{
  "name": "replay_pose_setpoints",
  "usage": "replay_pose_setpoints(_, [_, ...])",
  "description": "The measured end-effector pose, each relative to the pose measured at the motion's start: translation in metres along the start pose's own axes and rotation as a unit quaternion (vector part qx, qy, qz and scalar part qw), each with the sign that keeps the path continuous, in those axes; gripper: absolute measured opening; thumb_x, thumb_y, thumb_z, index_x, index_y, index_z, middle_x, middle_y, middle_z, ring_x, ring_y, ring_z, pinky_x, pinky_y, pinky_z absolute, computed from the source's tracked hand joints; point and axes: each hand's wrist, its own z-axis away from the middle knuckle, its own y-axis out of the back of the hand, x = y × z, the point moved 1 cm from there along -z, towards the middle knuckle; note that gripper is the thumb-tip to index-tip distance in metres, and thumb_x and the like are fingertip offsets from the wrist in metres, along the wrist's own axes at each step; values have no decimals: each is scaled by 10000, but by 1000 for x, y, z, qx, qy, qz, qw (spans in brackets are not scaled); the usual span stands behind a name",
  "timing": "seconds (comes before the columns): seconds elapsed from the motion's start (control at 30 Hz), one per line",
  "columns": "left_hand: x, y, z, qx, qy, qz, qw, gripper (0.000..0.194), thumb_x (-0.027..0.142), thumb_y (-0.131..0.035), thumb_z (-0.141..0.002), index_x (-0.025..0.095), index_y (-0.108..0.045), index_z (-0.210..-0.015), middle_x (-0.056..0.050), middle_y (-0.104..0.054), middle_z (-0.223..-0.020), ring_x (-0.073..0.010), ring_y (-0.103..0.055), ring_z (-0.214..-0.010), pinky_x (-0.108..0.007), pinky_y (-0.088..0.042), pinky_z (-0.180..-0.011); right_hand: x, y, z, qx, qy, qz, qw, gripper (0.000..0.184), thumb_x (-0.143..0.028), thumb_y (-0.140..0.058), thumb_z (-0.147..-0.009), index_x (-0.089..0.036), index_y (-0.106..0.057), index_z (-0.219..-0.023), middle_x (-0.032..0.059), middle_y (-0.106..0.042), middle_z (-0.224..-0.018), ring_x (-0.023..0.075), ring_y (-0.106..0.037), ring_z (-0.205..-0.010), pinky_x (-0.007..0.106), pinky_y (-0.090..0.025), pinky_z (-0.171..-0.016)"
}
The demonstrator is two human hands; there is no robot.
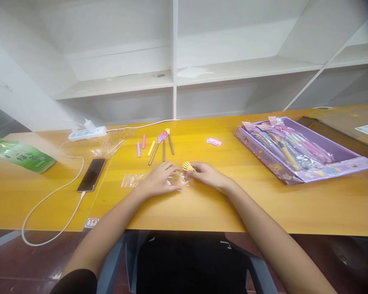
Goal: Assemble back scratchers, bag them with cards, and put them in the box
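My left hand (158, 180) lies on a clear plastic sleeve (131, 180) on the yellow table (202, 212), its fingers closed down on the sleeve. Just to its right, my right hand (206, 174) pinches a small yellow claw-headed stick (188, 165) whose head pokes out above my fingers at the sleeve's mouth. Beyond my hands lie several similar small sticks (163, 143) with claw heads and grey shafts, and three short pastel handles (144, 146).
A purple box of packaged toys (300, 149) sits at the right, with a small pink packet (214, 141) nearer centre. At left are a phone on a cable (91, 174), a power strip (87, 132), crumpled clear plastic (108, 146) and a green bottle (23, 154). White shelves stand behind.
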Motion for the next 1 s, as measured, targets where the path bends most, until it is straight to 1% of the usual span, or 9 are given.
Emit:
replay_pose_setpoints(0.07, [-1, 0, 0, -16, 6, -20, 1000, 599, 471, -878, -812, 219, -636, -1298, -99, -649, -1217, -304, -627, -1157, -460, -536, -1005, 3, 1, 1, -10, -29, 34, 999, 367, -515, -626, -981, -170, -749, -966, 20, -673, -816, 154, -518, -671, 288, -428, -658])
replay_pose_setpoints(0.13, [-3, 1, -1, -25, 12, -35, 999, 562, 414, -871, -816, 214, -639, -1287, -100, -652, -1217, -312, -612, -1171, -473, -532, -1013, 4, 1, 2, -4, -34, 55, 998, 337, -480, -616, -989, -179, -763, -1023, 13, -675, -797, 152, -504, -637, 287, -425, -642])
replay_pose_setpoints(0.23, [-4, 2, -1, -27, 9, -41, 999, 456, 353, -819, -858, 215, -649, -1257, -95, -668, -1192, -310, -593, -1176, -476, -523, -1021, 3, 2, 3, 20, 0, 87, 996, 268, -422, -627, -983, -194, -764, -1017, 43, -742, -936, 198, -606, -790, 319, -473, -761])
replay_pose_setpoints(0.3, [-6, 1, -1, -27, 6, -38, 999, 419, 352, -801, -873, 218, -656, -1242, -93, -682, -1162, -307, -592, -1160, -471, -522, -1007, 2, 3, 4, 31, 11, 102, 994, 244, -405, -630, -979, -200, -759, -1003, 52, -760, -973, 223, -632, -850, 337, -485, -806])
replay_pose_setpoints(0.5, [-9, -4, -1, -17, 14, -26, 999, 417, 390, -788, -892, 222, -656, -1251, -100, -683, -1181, -304, -597, -1150, -473, -517, -1014, 1, 2, 6, 42, 22, 142, 989, 242, -425, -610, -1000, -213, -716, -951, 28, -722, -846, 216, -602, -771, 327, -470, -747])
replay_pose_setpoints(0.7, [-10, -8, -1, 0, 9, -29, 1000, 375, 342, -727, -940, 213, -637, -1281, -102, -671, -1193, -293, -603, -1154, -464, -514, -1034, -1, 2, 8, 16, 35, 170, 985, 377, -455, -430, -1106, -227, -605, -863, 30, -673, -835, 217, -593, -774, 337, -438, -756])
replay_pose_setpoints(0.83, [-12, -11, -3, 3, -4, -24, 1000, 380, 302, -716, -941, 229, -631, -1304, -93, -670, -1191, -284, -614, -1136, -459, -520, -1027, -2, 1, 7, 21, 63, 193, 979, 385, -444, -403, -1127, -233, -590, -865, 48, -667, -868, 228, -602, -807, 353, -440, -782])
replay_pose_setpoints(0.93, [-12, -14, -3, 17, 11, -6, 1000, 405, 286, -736, -921, 218, -620, -1303, -96, -672, -1208, -285, -623, -1148, -458, -527, -1030, -3, -1, 7, 21, 77, 217, 973, 362, -420, -412, -1124, -234, -609, -885, 66, -668, -922, 237, -611, -854, 365, -452, -821])
replay_pose_setpoints(1.0, [-12, -15, -4, 26, 24, 8, 999, 413, 286, -745, -915, 217, -618, -1302, -98, -667, -1230, -286, -626, -1165, -457, -530, -1036, -1, -3, 7, 24, 72, 238, 968, 295, -393, -453, -1106, -232, -612, -916, 72, -664, -956, 239, -615, -872, 368, -458, -830])
